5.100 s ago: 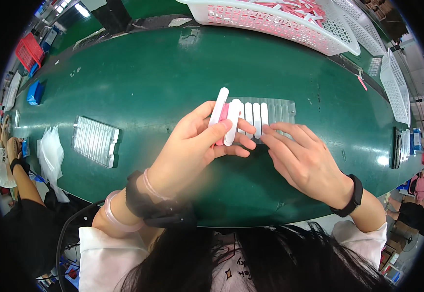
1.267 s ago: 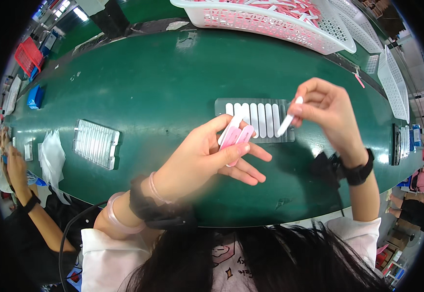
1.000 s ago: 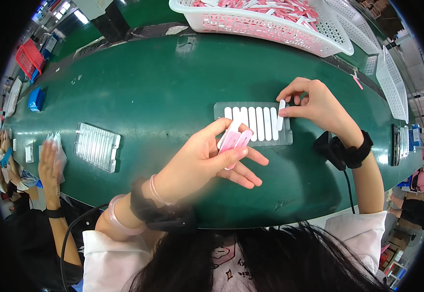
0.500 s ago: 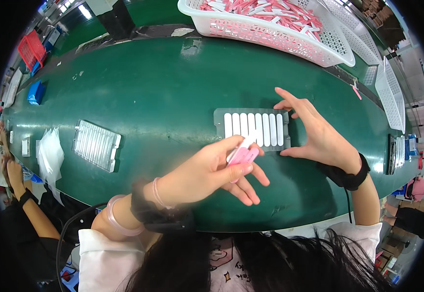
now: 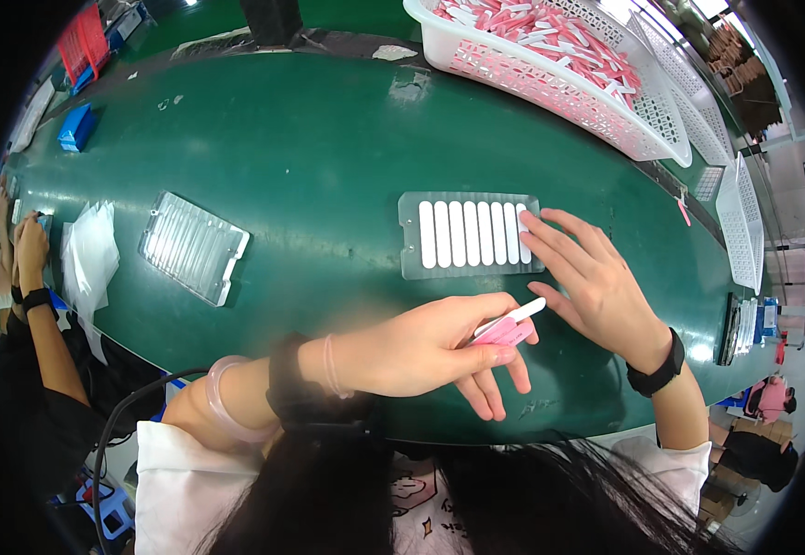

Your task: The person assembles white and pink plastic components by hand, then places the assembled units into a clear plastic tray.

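Green conveyor belt [image 5: 310,166], white basket [image 5: 550,83] of pink-white strips at 1 o'clock. Left hand [image 5: 421,347] pinches a few pink-white strips [image 5: 509,326] at 5 o'clock. Right hand [image 5: 592,282] open, fingers spread, fingertips touching the filled clear tray [image 5: 472,234] at centre. Empty tray [image 5: 191,246] at 9 o'clock.
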{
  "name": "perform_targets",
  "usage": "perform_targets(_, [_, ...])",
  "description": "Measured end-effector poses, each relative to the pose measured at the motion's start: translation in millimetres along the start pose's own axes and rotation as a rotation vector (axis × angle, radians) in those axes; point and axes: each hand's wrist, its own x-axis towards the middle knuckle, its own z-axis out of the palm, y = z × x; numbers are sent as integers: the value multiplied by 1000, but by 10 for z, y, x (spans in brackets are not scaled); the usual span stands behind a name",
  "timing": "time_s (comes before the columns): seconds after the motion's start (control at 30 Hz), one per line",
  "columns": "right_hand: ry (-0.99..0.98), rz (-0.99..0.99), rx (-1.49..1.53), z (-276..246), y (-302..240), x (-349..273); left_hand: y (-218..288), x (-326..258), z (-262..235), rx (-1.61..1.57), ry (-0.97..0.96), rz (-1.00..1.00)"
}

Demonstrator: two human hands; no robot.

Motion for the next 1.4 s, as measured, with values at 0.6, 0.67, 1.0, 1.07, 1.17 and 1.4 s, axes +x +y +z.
perform_targets(0.6, [-14,-54,255,-41,210,352,-69,8,-36,129,-48,-15])
perform_targets(0.67, [-10,-127,55,-71,171,304,-58,3,-32,117,-48,-11])
perform_targets(1.0, [32,40,337,-26,114,162,-59,1,-27,132,-55,-34])
perform_targets(1.07, [20,27,287,-74,127,120,-57,14,-29,131,-57,-36])
perform_targets(1.17, [-10,-21,168,-76,108,92,-55,24,-28,154,-63,-31])
perform_targets(1.4, [-47,-53,-63,-49,-3,104,-46,24,-32,160,-37,-50])
